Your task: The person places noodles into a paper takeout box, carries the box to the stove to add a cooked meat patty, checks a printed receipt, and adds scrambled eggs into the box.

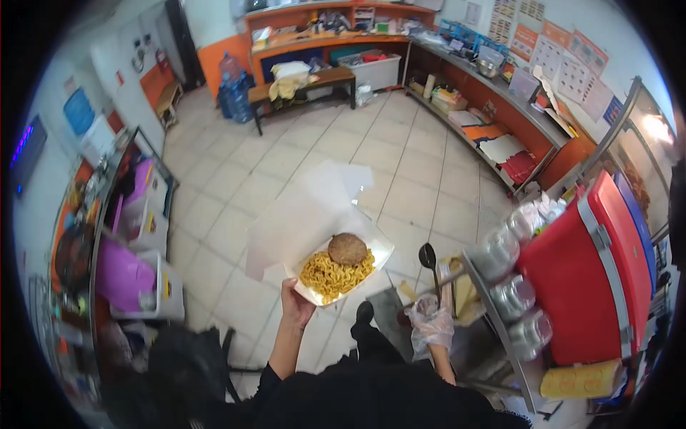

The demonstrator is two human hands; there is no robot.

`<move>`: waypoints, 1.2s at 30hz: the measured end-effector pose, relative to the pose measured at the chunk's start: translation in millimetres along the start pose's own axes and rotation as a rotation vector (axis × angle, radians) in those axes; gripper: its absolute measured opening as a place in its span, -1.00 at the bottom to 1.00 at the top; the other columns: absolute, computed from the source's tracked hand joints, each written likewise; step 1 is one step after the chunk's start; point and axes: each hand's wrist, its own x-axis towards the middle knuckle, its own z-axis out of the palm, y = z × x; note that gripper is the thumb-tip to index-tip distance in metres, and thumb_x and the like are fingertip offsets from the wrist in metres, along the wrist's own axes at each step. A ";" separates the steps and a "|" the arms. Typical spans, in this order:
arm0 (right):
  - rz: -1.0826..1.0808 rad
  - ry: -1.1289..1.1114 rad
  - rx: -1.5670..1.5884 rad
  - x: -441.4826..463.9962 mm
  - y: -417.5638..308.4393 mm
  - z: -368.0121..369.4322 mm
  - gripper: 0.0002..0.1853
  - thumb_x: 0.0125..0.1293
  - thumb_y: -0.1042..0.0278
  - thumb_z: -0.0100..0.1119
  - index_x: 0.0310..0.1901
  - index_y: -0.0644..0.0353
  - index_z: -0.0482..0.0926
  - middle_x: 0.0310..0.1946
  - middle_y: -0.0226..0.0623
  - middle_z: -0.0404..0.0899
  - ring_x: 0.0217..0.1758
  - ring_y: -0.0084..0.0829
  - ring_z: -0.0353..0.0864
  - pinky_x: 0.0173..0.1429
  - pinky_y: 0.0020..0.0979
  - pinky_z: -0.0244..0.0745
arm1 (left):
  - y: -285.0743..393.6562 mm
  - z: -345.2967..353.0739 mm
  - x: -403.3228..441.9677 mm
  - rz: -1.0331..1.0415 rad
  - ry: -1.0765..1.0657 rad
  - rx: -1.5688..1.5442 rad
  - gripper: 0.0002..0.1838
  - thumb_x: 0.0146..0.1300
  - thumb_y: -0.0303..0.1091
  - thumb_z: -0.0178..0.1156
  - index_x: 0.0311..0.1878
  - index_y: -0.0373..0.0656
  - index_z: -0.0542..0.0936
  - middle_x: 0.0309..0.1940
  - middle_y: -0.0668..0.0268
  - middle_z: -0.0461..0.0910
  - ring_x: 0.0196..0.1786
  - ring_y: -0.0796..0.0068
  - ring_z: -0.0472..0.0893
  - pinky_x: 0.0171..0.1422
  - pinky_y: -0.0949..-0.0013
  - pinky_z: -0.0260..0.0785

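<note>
My left hand [296,304] grips the near left corner of an open white takeout box [384,252], its lid [307,204] folded back away from me. Yellow noodles [325,277] fill the box, and a round brown patty [347,249] lies on top of them at the far side. On the right, my right hand [431,325] wears a clear plastic glove, with the fingers closed around the handle of a black spoon [427,256]. The spoon points up, its bowl above the hand. Just beside it is a pale, long piece I cannot identify.
A metal rack [500,329] with several glass jars [511,297] stands close on my right, beside a red container [579,272]. White bins [153,286] sit on the left shelving. Farther off are a wooden bench [336,76], water bottles [236,96] and a long counter [493,82].
</note>
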 end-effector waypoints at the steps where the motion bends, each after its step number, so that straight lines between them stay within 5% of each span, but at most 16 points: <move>1: -0.001 0.018 0.018 39.2 2.2 14.4 -0.38 -0.45 0.03 0.42 -0.31 0.25 0.47 -0.40 -0.13 0.52 -0.35 -0.22 0.54 -0.25 -0.30 0.43 | 0.6 7.2 42.9 -0.006 -0.023 0.010 -0.38 -0.08 -0.21 0.03 0.10 -0.27 0.22 0.04 0.17 0.34 0.10 0.25 0.33 0.19 0.18 0.16; 3: 0.086 0.198 -0.343 90.5 -31.4 26.4 -0.36 -0.49 0.00 0.42 -0.37 0.31 0.44 -0.44 -0.09 0.50 -0.39 -0.22 0.53 -0.28 -0.32 0.42 | -2.0 17.2 113.1 -0.065 -0.047 -0.001 -0.38 -0.08 -0.22 0.03 0.10 -0.27 0.22 0.04 0.17 0.33 0.10 0.24 0.33 0.20 0.16 0.15; 7: 0.140 0.100 -0.158 223.7 -77.0 43.4 -0.38 -0.48 0.07 0.41 -0.40 0.35 0.37 -0.50 -0.09 0.45 -0.42 -0.21 0.48 -0.30 -0.30 0.40 | -8.6 38.4 236.6 -0.010 0.060 0.042 -0.38 -0.08 -0.20 0.03 0.08 -0.29 0.23 0.03 0.16 0.33 0.10 0.24 0.33 0.20 0.15 0.15; 12: 0.031 0.316 -0.019 378.0 -108.4 65.2 -0.36 -0.53 0.11 0.40 -0.39 0.34 0.34 -0.53 -0.10 0.43 -0.46 -0.20 0.47 -0.33 -0.28 0.39 | -0.7 70.0 384.6 -0.029 0.068 0.117 -0.41 -0.05 -0.19 -0.01 0.06 -0.32 0.25 0.03 0.14 0.34 0.08 0.23 0.35 0.20 0.16 0.15; 18: 0.030 0.398 -0.134 550.6 -129.6 34.7 -0.47 -0.41 0.13 0.39 -0.45 0.34 0.38 -0.53 -0.15 0.44 -0.48 -0.31 0.48 -0.39 -0.33 0.40 | -68.3 105.6 577.4 -0.086 -0.028 0.080 -0.40 -0.04 -0.17 0.00 0.07 -0.32 0.24 0.04 0.14 0.33 0.10 0.23 0.33 0.20 0.14 0.14; 21: 0.070 0.449 0.043 631.6 -128.4 19.4 -0.53 -0.41 0.23 0.37 -0.44 0.27 0.38 -0.53 -0.25 0.41 -0.47 -0.32 0.45 -0.32 -0.28 0.41 | -117.2 130.6 692.8 -0.192 -0.079 0.086 -0.40 -0.03 -0.17 0.00 0.08 -0.31 0.23 0.05 0.14 0.32 0.11 0.23 0.32 0.20 0.13 0.14; 25: 0.194 0.539 -0.370 709.8 -128.1 -39.1 -0.46 -0.42 0.20 0.42 -0.37 0.32 0.39 -0.50 -0.18 0.46 -0.42 -0.37 0.49 -0.34 -0.38 0.40 | -207.4 207.6 824.7 -0.415 -0.224 0.032 -0.43 0.01 -0.19 0.00 0.09 -0.30 0.22 0.06 0.14 0.31 0.14 0.25 0.30 0.20 0.14 0.14; 29: 0.364 0.702 -0.065 792.7 -128.6 -79.3 -0.41 -0.39 0.16 0.40 -0.28 0.33 0.40 -0.42 -0.08 0.49 -0.33 -0.20 0.52 -0.22 -0.31 0.41 | -311.7 281.0 951.1 -0.652 -0.352 0.087 -0.46 0.03 -0.21 0.00 0.08 -0.30 0.23 0.03 0.15 0.33 0.10 0.27 0.33 0.18 0.22 0.17; 32: 0.505 0.901 -0.138 860.1 -139.2 -117.1 -0.44 -0.37 0.18 0.39 -0.32 0.33 0.39 -0.42 -0.09 0.50 -0.33 -0.25 0.53 -0.23 -0.34 0.41 | -392.9 335.1 1030.9 -0.753 -0.427 0.119 -0.48 0.04 -0.23 0.00 0.06 -0.30 0.24 0.01 0.15 0.35 0.07 0.29 0.36 0.17 0.25 0.19; 36: 0.673 0.886 -0.125 979.7 -96.6 -162.6 -0.48 -0.36 0.22 0.38 -0.35 0.34 0.39 -0.43 -0.09 0.50 -0.33 -0.28 0.53 -0.23 -0.35 0.41 | -468.7 397.5 1108.8 -0.867 -0.444 0.113 -0.50 0.04 -0.25 -0.01 0.04 -0.31 0.25 -0.02 0.16 0.38 0.04 0.32 0.39 0.16 0.28 0.20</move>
